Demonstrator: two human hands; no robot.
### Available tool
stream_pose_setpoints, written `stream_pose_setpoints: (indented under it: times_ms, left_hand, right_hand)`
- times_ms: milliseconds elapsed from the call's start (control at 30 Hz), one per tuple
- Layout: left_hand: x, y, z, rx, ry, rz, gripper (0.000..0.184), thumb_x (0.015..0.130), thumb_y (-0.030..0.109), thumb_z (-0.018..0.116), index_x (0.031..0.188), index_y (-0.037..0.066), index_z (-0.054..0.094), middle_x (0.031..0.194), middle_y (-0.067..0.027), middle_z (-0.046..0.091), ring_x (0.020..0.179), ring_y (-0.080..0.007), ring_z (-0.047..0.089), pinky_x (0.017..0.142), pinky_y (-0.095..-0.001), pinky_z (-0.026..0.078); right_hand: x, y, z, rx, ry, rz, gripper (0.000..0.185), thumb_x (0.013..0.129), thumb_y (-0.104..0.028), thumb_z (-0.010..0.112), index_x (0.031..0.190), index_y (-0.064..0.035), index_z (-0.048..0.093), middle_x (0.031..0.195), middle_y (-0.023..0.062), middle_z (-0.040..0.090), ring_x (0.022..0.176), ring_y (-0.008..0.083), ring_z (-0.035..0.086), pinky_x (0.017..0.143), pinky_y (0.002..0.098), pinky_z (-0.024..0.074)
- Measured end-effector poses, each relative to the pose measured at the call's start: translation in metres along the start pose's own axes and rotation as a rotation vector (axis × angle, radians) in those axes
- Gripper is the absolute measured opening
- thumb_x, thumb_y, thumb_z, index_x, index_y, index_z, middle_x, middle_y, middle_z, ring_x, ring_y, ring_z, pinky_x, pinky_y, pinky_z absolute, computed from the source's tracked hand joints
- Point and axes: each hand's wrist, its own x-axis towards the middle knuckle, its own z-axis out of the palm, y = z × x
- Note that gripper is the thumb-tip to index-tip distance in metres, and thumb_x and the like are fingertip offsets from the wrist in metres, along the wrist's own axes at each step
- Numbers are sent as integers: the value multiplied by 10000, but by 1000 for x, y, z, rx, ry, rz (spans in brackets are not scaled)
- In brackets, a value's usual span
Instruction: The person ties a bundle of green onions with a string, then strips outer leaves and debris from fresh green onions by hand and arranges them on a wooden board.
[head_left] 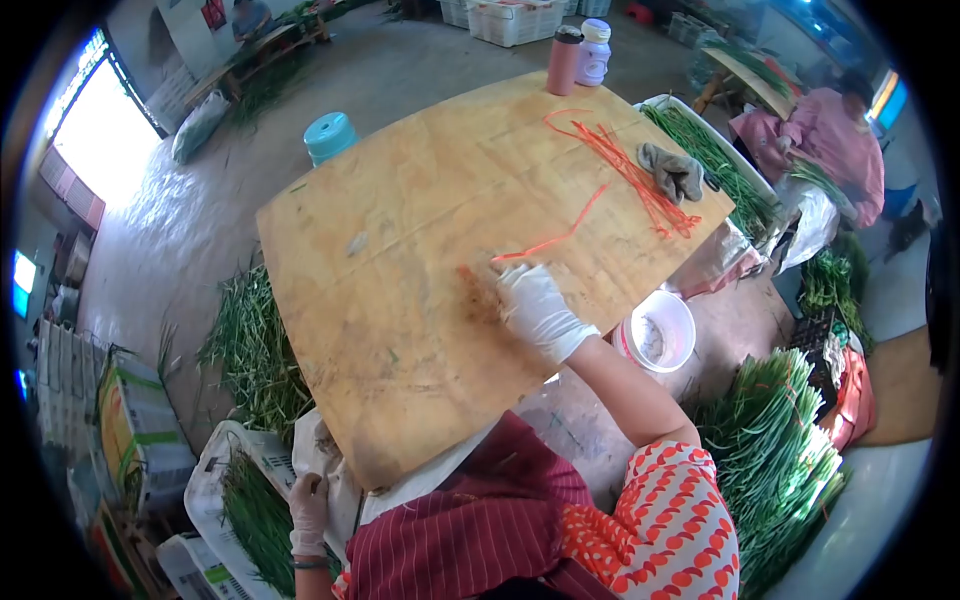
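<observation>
Ribbon [572,233], thin, orange-red and plastic-looking, lies flat on the wooden tabletop [400,220], its near end just beside my right fingertips and its long axis slanting toward the tabletop's right edge, with one bend partway. My right hand [540,312], in a wrinkled white glove, sits low over the tabletop's near half, fingers bent; I cannot tell whether they grip anything. Beside them a brown, crumbly patch [478,295] blurs against the stained, smooth wood. My left hand [308,510], also gloved, curls beside the tabletop's near left corner; what it grips, if anything, I cannot tell. Along the tabletop's right edge stretch a bundle of orange strands [625,172] and a crumpled grey fabric glove [672,172]; two smooth, cylindrical bottles [564,65] stand at its far right corner.
</observation>
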Motion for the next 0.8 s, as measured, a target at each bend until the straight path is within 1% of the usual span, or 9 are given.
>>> stream_pose_setpoints:
  times_ms: [33,133,333,400,433,533,567,667,800]
  left_hand:
    - [-1,3,-2,-3,-10,19,124,710,79,669,774,11,586,701,-132,584,654,-269,576,604,-337,447]
    - [-9,9,-11,-12,-7,70,117,702,79,674,748,24,581,684,-128,571,640,-290,566,587,-352,441]
    - [-27,-1,-9,-148,-34,-97,162,658,51,693,771,22,581,681,-105,559,665,-269,574,616,-345,446]
    - [-40,-1,-11,-167,106,-72,296,647,34,687,921,21,576,851,-115,564,835,-261,575,730,-330,460]
    - [-45,-5,-8,-172,120,-101,296,647,34,687,921,21,576,851,-115,564,835,-261,575,730,-330,460]
    - [-65,-35,9,-640,154,-273,643,621,34,681,1222,2,455,1169,-164,462,1136,-269,455,957,-315,374]
    - [-73,-37,-1,-474,122,-223,691,639,109,691,1264,-12,422,1220,-179,459,1160,-270,443,990,-326,331]
    - [-97,-10,-36,-861,-121,-457,614,805,306,577,1295,-13,390,1256,-141,476,1147,-198,439,991,-284,306]
    - [-167,-22,-19,-1056,-301,-627,590,881,431,476,1281,0,424,1256,-89,480,1107,-164,451,969,-264,318]
  right_hand:
    - [-1,2,0,-3,184,7,388,778,-200,500,1153,-106,533,1030,101,591,880,251,576,748,394,420]
    - [6,20,18,111,224,-31,477,804,-238,510,1258,-104,445,1245,92,482,1104,259,475,910,421,356]
    - [0,0,0,183,95,25,546,795,-258,563,1290,-86,409,1310,137,425,1221,304,375,1023,458,267]
    - [2,-12,-16,180,86,-7,564,787,-281,575,1291,-90,410,1305,133,432,1218,297,380,1027,477,252]
    - [6,-24,-21,140,82,-60,560,786,-282,577,1288,-92,417,1303,132,435,1215,291,385,1027,471,255]
    - [26,-74,-23,155,56,-304,537,790,-276,577,1274,-92,437,1286,130,453,1199,285,405,1021,460,269]
    - [33,-98,-22,191,33,-417,517,795,-268,576,1265,-91,450,1271,130,468,1186,285,419,1015,455,280]
    - [51,-183,-30,390,-16,-733,466,807,-228,572,1245,-101,475,1210,135,519,1131,308,468,993,450,308]
    - [18,-298,-47,601,-173,-981,436,810,-194,575,1230,-110,492,1145,144,561,1077,320,505,963,439,338]
